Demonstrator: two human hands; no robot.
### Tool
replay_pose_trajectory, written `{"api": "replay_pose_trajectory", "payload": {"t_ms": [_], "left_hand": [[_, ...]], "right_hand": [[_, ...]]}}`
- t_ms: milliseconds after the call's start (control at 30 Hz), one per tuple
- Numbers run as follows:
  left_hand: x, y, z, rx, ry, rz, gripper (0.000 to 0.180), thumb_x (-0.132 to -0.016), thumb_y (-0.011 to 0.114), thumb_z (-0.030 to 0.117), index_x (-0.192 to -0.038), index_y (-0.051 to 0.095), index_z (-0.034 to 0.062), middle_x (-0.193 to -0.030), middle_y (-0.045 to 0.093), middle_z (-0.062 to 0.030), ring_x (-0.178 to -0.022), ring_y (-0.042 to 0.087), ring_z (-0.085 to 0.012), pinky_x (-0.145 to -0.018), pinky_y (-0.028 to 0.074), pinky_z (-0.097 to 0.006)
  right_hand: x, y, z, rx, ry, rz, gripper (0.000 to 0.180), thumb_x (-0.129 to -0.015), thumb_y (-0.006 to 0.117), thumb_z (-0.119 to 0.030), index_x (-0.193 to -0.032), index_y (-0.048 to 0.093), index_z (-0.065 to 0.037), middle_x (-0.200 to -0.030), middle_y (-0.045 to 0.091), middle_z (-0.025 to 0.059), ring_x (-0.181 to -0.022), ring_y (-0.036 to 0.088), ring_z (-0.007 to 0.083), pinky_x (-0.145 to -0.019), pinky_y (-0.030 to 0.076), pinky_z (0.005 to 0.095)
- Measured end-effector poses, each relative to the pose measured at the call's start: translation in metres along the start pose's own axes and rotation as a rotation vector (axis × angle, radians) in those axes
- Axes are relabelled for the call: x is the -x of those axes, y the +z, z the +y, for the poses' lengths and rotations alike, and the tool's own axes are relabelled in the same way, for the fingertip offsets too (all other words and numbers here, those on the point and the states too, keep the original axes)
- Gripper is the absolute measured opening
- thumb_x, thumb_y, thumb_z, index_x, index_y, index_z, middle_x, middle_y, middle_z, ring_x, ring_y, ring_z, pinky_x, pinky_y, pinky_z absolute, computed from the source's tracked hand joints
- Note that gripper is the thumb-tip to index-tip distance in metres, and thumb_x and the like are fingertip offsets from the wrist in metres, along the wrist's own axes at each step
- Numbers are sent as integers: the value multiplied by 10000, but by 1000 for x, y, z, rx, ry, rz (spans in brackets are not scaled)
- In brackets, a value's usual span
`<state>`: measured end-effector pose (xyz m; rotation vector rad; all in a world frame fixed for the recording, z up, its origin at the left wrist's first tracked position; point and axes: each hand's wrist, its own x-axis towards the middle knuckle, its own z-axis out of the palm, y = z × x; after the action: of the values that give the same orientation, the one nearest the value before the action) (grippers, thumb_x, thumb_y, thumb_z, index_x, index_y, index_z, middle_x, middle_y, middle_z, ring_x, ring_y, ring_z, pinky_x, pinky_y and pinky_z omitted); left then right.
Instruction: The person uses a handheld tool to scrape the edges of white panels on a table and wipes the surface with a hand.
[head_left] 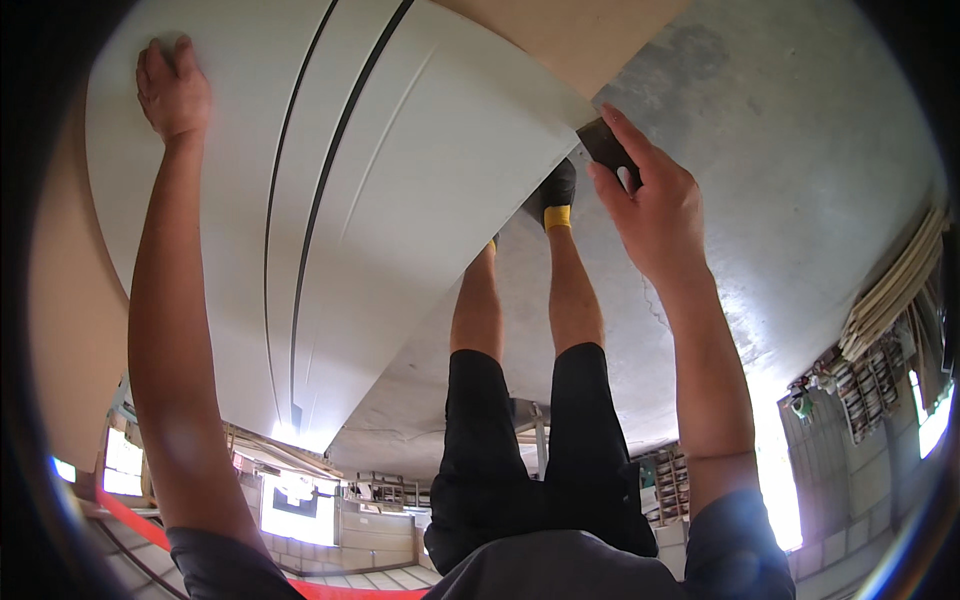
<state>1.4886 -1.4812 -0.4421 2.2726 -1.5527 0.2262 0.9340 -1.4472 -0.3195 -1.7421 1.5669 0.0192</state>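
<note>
A large white door-like panel (440, 130) with two dark stripes and shallow grooves lies in front of me. My left hand (175, 95) rests on its face at the far left, fingers bent and apart, with no object visible in it. At the panel's right corner, my right hand (655, 195) grips a dark rectangular block (608, 152) between thumb and fingers. The block's end meets the panel's edge or sits very close to it; I cannot tell whether it touches. A small pale oval shows on the block near the thumb.
Brown board (590, 35) shows beneath the panel's far and left sides. My dark shoe (560, 185) stands on the grey concrete floor (800, 150) beside the panel's edge. Stacked wooden strips (890, 285) and filled shelves (865, 395) are at the right.
</note>
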Motion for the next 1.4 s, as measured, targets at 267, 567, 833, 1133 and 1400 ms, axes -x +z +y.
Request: {"api": "replay_pose_trajectory", "payload": {"t_ms": [267, 567, 833, 1133, 1400], "left_hand": [[1, 3, 0, 5, -11, 21, 757, -990, 503, 634, -1511, 527, 85, -1597, 472, -165, -1474, 424, -389, -1230, 320, -485], [4, -3, 3, 7, 0, 16, 751, -991, 502, 621, -1508, 529, 78, -1585, 485, -173, -1469, 430, -394, -1236, 310, -484], [5, -7, 7, 27, -43, -25, 764, -987, 510, 622, -1520, 515, 74, -1607, 459, -167, -1482, 412, -397, -1242, 301, -488], [11, -13, 23, 0, -45, 14, 709, -999, 541, 570, -1476, 545, 44, -1552, 509, -185, -1435, 458, -402, -1211, 344, -484], [9, -14, 22, 21, -34, 32, 659, -1002, 556, 540, -1459, 561, 67, -1526, 532, -177, -1418, 476, -394, -1196, 365, -485]], "right_hand": [[-21, -12, -9, 22, -18, -87, 568, -891, 797, -190, -1437, 652, -248, -855, 701, 92, -669, 633, 243, -685, 555, 373], [3, -16, 11, -32, -65, 28, 603, -872, 824, -172, -1443, 649, -257, -931, 741, 43, -642, 619, 182, -635, 546, 338], [-9, -14, 5, 41, -116, -60, 597, -889, 801, -155, -1452, 633, -260, -833, 689, 51, -644, 630, 195, -630, 554, 347], [-35, -23, -24, 168, -171, -153, 527, -925, 766, -201, -1434, 636, -228, -819, 704, 80, -682, 684, 269, -638, 562, 389], [-66, -14, -70, 238, -214, -186, 505, -944, 744, -227, -1436, 629, -214, -800, 700, 84, -707, 699, 278, -655, 568, 410]]}}
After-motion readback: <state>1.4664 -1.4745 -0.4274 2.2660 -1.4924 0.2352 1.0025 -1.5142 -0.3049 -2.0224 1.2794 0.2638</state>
